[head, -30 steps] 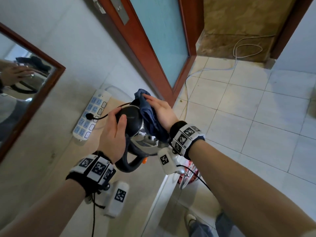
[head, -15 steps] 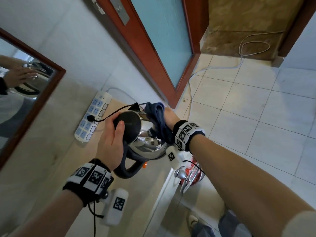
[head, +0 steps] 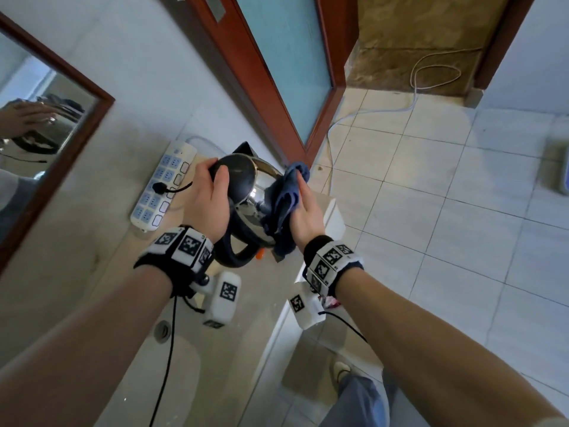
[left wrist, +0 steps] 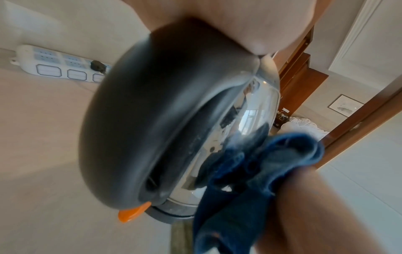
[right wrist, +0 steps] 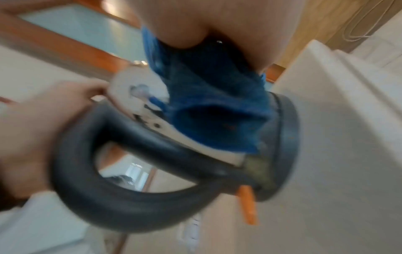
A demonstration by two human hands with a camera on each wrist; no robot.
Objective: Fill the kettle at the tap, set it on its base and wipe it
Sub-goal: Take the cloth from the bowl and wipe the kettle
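The kettle [head: 246, 192] stands on the counter [head: 215, 365], right of the power strip [head: 163, 183]; the left hand [head: 209, 208] grips its top with curled fingers. The right hand [head: 308, 214], fingers nearly straight, presses a blue cloth [head: 283, 201] against its right side.

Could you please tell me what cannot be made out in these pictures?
- Water level: the kettle's steel wall and shut lid hide it in every view.
- Base: kettle and cloth cover it in the head view; the dark rim in the blurred right wrist view may be it.
- Right hand's thumb: behind the cloth, so a pinch cannot be told.
- Left hand's fingertips: tucked round the lid's edge in the head view.
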